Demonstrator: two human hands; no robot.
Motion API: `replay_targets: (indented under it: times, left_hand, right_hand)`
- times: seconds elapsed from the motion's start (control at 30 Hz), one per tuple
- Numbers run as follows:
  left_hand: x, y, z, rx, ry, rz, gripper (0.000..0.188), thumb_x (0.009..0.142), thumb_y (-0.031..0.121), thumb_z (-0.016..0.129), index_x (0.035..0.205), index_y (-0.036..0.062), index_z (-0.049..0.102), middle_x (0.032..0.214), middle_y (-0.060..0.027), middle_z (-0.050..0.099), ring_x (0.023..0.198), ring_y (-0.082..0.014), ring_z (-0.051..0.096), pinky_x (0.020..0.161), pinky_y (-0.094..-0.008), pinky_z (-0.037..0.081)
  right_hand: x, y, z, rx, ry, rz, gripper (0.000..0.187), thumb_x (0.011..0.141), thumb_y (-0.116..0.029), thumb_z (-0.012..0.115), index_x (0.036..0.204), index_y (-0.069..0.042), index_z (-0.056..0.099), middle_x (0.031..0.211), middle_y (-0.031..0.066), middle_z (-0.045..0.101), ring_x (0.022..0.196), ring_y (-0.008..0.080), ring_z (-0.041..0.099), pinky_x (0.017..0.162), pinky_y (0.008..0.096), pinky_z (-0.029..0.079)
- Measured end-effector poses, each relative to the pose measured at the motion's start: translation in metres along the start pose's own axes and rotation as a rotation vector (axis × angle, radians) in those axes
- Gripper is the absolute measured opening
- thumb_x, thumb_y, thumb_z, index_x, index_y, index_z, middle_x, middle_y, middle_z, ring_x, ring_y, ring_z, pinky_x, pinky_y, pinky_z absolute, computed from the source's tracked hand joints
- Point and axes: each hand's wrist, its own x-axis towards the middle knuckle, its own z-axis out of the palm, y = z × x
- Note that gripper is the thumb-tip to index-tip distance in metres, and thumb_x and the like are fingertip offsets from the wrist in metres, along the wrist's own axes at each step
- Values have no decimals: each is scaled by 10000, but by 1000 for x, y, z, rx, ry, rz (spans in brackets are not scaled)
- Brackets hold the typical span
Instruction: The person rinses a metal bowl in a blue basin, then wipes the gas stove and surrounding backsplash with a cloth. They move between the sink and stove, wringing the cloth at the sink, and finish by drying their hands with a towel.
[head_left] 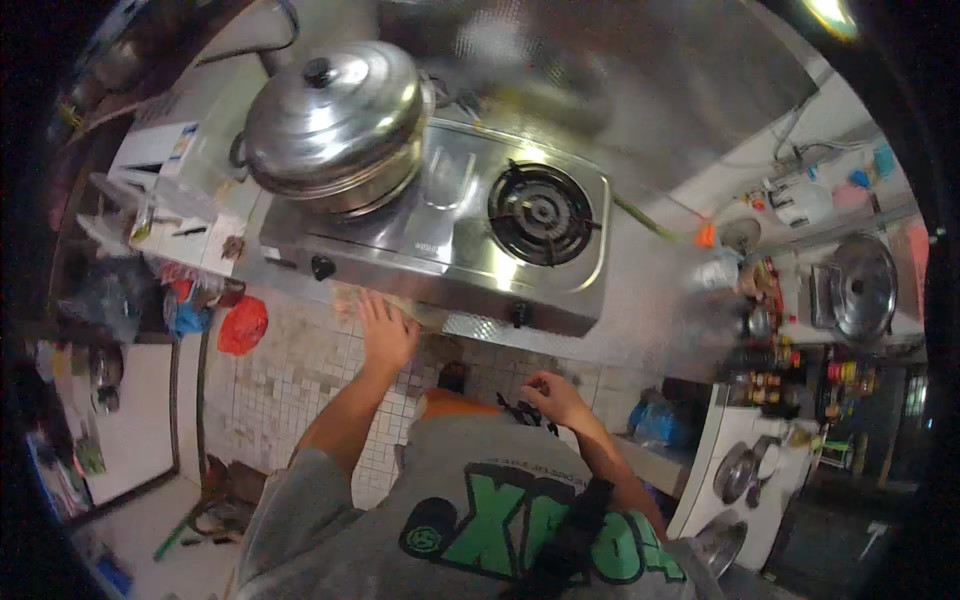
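My left hand (388, 332) lies with its fingers stretched out at the counter's front edge, below the stove. Under its fingertips is a brownish, cloth-like piece (428, 316). My right hand (556, 398) hangs in front of my shirt with its fingers curled, and nothing shows in it. Close below that hand is a dark, strappy thing (522, 412) that I cannot make out. Ahead stands a steel two-burner gas stove (470, 262) with black knobs. A large lidded steel pot (340, 125) covers its left burner. The right burner (541, 211) has a bare black grate.
A white box-like appliance (165, 150) and plastic bags stand left of the stove. A red bag (243, 326) hangs below them. At the right are a shelf with a steel lid (865, 288), several bottles, and an orange-ended hose (706, 232). Tiled floor (270, 400) lies below.
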Motion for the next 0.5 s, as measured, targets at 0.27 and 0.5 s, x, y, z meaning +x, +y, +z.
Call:
replay_targets:
  times: [0.27, 0.5]
  left_hand:
    - [-37, 140, 32, -100, -73, 711, 518, 918, 378, 510, 1294, 25, 561, 1458, -211, 404, 1411, -430, 255, 1159, -522, 190]
    - [-26, 241, 49, 15, -81, 1111, 566, 894, 226, 500, 1424, 48, 408, 1466, -184, 380, 1405, -401, 278, 1143, -513, 242]
  right_hand:
    - [-26, 9, -12, 161, 126, -7, 297, 887, -286, 682, 1043, -35, 658, 936, 118, 696, 794, 192, 672, 696, 337, 536]
    - [-62, 84, -26, 202, 234, 99, 345, 868, -317, 692, 1055, -29, 659, 991, 128, 697, 878, 239, 682, 769, 353, 537]
